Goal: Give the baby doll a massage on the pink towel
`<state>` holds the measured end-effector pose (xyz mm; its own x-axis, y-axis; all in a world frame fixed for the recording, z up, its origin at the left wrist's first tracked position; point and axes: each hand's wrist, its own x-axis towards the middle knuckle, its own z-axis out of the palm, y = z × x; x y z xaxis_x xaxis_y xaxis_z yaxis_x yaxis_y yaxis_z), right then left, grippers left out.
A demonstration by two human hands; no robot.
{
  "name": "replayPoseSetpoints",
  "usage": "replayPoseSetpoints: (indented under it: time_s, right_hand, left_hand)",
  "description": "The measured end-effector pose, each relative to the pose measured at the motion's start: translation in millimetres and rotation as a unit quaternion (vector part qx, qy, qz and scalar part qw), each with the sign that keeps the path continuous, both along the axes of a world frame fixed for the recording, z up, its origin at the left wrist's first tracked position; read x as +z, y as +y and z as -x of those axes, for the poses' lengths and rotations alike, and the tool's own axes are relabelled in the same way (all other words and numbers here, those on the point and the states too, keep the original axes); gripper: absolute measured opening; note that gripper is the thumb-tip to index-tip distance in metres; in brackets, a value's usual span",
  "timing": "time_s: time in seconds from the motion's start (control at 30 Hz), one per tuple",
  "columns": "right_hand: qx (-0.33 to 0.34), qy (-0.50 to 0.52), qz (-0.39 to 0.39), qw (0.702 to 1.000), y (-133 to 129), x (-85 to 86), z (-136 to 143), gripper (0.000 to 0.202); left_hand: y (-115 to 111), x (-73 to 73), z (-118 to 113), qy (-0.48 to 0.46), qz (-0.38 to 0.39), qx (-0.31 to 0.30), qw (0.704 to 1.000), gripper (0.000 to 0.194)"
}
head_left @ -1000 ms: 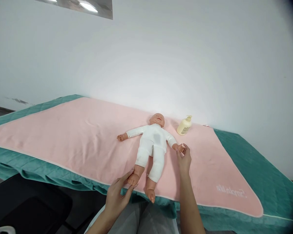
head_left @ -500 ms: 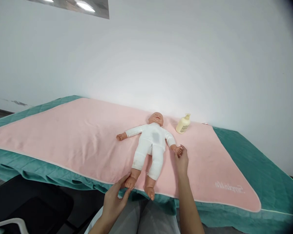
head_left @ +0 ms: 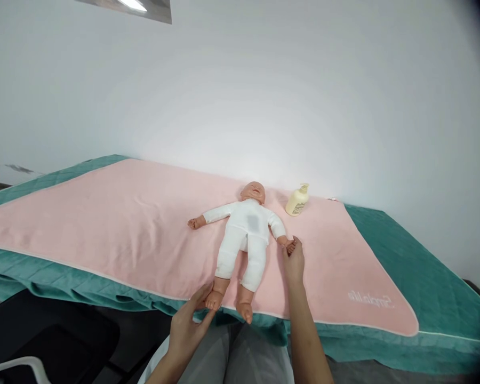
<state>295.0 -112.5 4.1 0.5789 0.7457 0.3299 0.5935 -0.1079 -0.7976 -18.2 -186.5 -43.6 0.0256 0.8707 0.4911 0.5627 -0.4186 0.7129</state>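
Observation:
A baby doll [head_left: 248, 221] with a white cloth body lies on its back, head toward the wall and feet toward me, its arms spread. A grey patch shows on its chest. My left hand [head_left: 188, 322] curls around the doll's foot on the left, fingers along its outer side and thumb by the toes. On the other side, my right hand [head_left: 294, 261] has the doll's hand between thumb and fingers. Beyond that arm a pale yellow pump bottle [head_left: 297, 201] stands upright near the wall.
Under the doll spreads a pink blanket [head_left: 152, 213] over a green quilted bed cover [head_left: 396, 256]. A white wall [head_left: 240, 96] runs along the bed's far side. A black chair [head_left: 44, 341] is at the lower left.
The whole view has shifted slightly. My hands keep their places at the doll's foot and hand, and the doll's pose looks the same.

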Motion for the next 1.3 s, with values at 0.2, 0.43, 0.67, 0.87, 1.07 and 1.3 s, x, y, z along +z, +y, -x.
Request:
replayPoseSetpoints:
  time_s: [0.2,0.43,0.67,0.87,1.07,1.3]
  right_hand:
    - [-0.004,0.002,-0.011,1.0,0,-2.5,0,0.06]
    - [-0.019,0.009,-0.001,1.0,1,-1.2,0,0.06]
    - [-0.02,0.008,-0.004,1.0,2,-3.6,-2,0.058]
    - [-0.018,0.012,-0.006,1.0,2,-6.0,-3,0.059]
    - [-0.016,0.011,-0.016,1.0,3,-8.2,-4,0.059]
    - [-0.018,0.009,-0.008,1.0,3,-9.1,-5,0.058]
  left_hand:
    - [-3,0.7,0,0.001,-0.012,-0.006,1.0,0.04]
    - [-5,6.8,-1,-0.013,0.004,-0.014,1.0,0.04]
    - [-7,8.6,0,-0.021,0.003,-0.012,1.0,0.041]
    - [-10,9.1,2,-0.013,0.005,-0.007,1.0,0.04]
    - [-12,10.9,3,-0.01,0.006,-0.006,1.0,0.037]
    - [-12,5.0,4,-0.013,0.009,-0.006,1.0,0.038]
